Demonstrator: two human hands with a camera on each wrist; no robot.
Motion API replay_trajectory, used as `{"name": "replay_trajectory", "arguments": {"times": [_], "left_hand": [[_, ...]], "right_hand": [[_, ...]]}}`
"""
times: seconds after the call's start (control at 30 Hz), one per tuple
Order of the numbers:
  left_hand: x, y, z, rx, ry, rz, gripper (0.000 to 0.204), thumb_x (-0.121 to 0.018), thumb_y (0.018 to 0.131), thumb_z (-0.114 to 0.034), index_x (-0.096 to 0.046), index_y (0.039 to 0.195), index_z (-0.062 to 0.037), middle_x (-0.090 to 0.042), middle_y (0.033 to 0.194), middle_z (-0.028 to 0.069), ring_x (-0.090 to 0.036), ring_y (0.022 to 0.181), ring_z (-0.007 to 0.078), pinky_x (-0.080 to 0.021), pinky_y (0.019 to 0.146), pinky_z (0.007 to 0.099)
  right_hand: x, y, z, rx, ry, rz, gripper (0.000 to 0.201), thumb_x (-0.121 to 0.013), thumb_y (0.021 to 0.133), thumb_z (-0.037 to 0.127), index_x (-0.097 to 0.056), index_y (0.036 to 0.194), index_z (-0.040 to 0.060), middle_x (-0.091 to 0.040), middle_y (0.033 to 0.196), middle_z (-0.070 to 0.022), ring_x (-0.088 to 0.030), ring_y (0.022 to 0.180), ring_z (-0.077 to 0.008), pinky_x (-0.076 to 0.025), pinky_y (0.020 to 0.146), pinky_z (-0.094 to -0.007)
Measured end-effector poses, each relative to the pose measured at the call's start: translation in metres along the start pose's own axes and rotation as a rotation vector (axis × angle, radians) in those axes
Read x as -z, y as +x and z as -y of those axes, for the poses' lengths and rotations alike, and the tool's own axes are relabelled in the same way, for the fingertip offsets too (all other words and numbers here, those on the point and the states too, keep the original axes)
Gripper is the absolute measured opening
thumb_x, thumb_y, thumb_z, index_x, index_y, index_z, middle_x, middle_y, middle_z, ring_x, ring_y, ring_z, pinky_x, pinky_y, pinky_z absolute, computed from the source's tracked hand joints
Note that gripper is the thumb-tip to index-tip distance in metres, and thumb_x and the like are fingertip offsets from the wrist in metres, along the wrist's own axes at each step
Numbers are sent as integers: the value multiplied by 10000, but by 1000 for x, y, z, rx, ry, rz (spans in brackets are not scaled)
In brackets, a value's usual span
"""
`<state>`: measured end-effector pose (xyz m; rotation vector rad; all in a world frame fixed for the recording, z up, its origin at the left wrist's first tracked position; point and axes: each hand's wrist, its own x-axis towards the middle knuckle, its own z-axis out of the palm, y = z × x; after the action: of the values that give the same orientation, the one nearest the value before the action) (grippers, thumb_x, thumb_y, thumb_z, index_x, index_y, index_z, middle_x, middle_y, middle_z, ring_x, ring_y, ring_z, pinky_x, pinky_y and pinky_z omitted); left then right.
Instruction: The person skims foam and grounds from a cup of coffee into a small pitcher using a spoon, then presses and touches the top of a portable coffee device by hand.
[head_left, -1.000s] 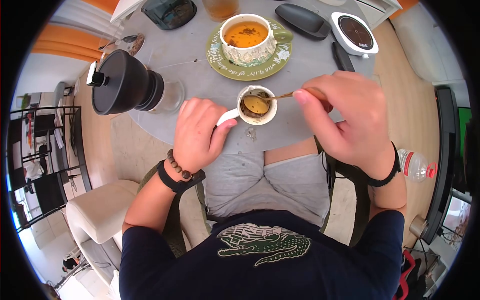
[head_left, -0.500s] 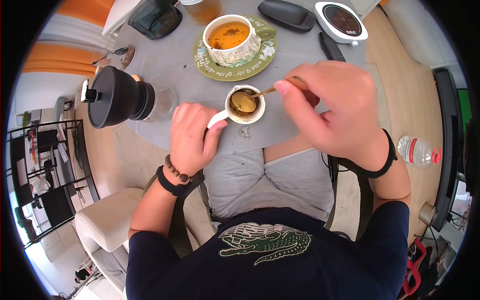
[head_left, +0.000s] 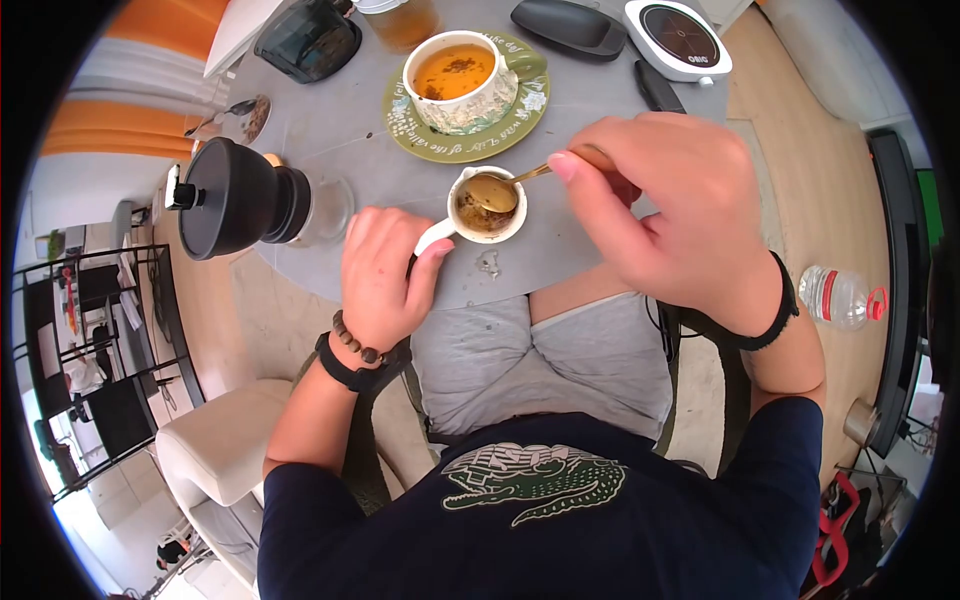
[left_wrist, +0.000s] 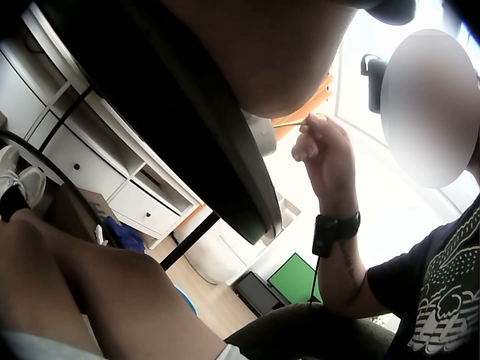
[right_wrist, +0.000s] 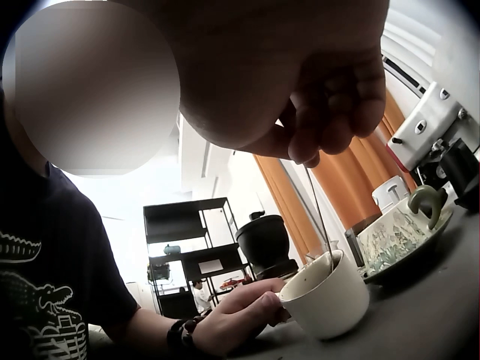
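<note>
In the head view, a small white cup [head_left: 490, 237] stands near the table's front edge, with dark specks and brownish liquid inside. My left hand [head_left: 385, 275] holds its handle [head_left: 435, 236], thumb along the near side. Between thumb and curled fingers, my right hand [head_left: 680, 205] pinches a gold spoon [head_left: 493, 193], whose bowl sits inside the cup's mouth toward the far side. The right wrist view shows the spoon's thin handle [right_wrist: 321, 214] dropping steeply into the white cup [right_wrist: 330, 306]; the cup's wall hides the bowl there.
Beyond the small cup, a larger patterned cup [head_left: 455, 75] of amber liquid rests on a green saucer [head_left: 430, 145]. A black hand grinder [head_left: 230, 198] lies at left. A white scale [head_left: 680, 42] and black tray [head_left: 570, 30] are at the back right. Small wet spots [head_left: 488, 263] mark the table.
The spoon's bowl has shifted from the middle of the small cup toward its far side, uncovering more of the liquid. Both hands keep their holds. The head view has turned slightly.
</note>
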<state>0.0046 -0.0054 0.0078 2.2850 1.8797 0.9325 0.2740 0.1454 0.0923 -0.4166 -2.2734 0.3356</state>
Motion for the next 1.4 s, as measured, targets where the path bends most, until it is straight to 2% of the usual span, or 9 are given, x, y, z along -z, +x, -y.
{"name": "replay_trajectory", "arguments": {"times": [0.17, 0.27, 0.37, 0.57, 0.73, 0.97, 1.03, 1.23, 1.4], "left_hand": [[1, 0, 0, -5, -6, 2, 145, -757, 1042, -162, -743, 1028, -19, -691, 949, 122, -604, 899, 364, -485, 831, 452], [-4, 0, 1, -16, -18, -47, 140, -820, 987, -193, -752, 1010, -72, -654, 908, 83, -575, 866, 338, -447, 810, 449], [-3, 0, 2, -17, -24, -53, 152, -824, 986, -203, -754, 1014, -70, -654, 902, 77, -578, 868, 336, -451, 814, 447], [-1, 1, 1, -22, -36, -69, 178, -831, 989, -232, -752, 1001, -73, -666, 904, 70, -592, 880, 333, -461, 828, 449], [0, 2, 1, -23, -36, -65, 180, -825, 998, -236, -744, 988, -75, -665, 903, 71, -594, 878, 331, -464, 832, 449], [0, 1, 2, -31, -54, -51, 176, -818, 994, -202, -750, 1015, -41, -676, 917, 96, -593, 879, 347, -466, 828, 449], [1, 1, 2, -28, -52, -51, 179, -820, 992, -204, -748, 1011, -42, -678, 919, 96, -595, 882, 347, -466, 829, 449], [1, 1, 2, -29, -51, -64, 185, -826, 987, -209, -743, 1002, -44, -681, 922, 97, -599, 888, 345, -466, 829, 448], [0, 1, 2, -33, -63, -84, 185, -830, 983, -206, -737, 990, -47, -676, 917, 101, -596, 890, 343, -466, 828, 444]], "right_hand": [[-5, -1, -3, 79, 2, 43, 61, -833, 914, 33, -776, 892, 31, -699, 706, -67, -620, 554, -233, -454, 521, -353], [-12, -2, -2, 85, 15, 43, 129, -837, 909, 125, -723, 865, 85, -602, 634, -54, -627, 565, -281, -477, 530, -405], [-4, 2, -1, 98, 40, 28, 85, -856, 898, 24, -773, 908, 35, -689, 713, -72, -616, 572, -250, -465, 550, -374], [7, 6, 3, 232, -144, 215, 133, -875, 888, 45, -774, 974, 49, -654, 707, -59, -583, 570, -253, -437, 548, -386], [-1, 6, -2, 206, -58, 113, 181, -899, 840, 105, -748, 933, 70, -594, 674, -42, -579, 572, -255, -422, 522, -388], [7, 12, 6, 226, -176, 225, 148, -898, 875, 102, -761, 916, 66, -671, 710, -54, -603, 577, -258, -440, 531, -385], [3, 10, 4, 178, -52, 187, 142, -896, 873, 91, -759, 901, 67, -673, 706, -52, -608, 574, -255, -449, 537, -382], [5, 11, 2, 187, -143, 137, 122, -888, 885, 82, -770, 907, 65, -672, 695, -47, -612, 567, -254, -458, 537, -380], [1, 9, 4, 130, -61, 167, 104, -879, 888, 62, -779, 916, 63, -670, 689, -49, -591, 547, -246, -455, 537, -375]]}}
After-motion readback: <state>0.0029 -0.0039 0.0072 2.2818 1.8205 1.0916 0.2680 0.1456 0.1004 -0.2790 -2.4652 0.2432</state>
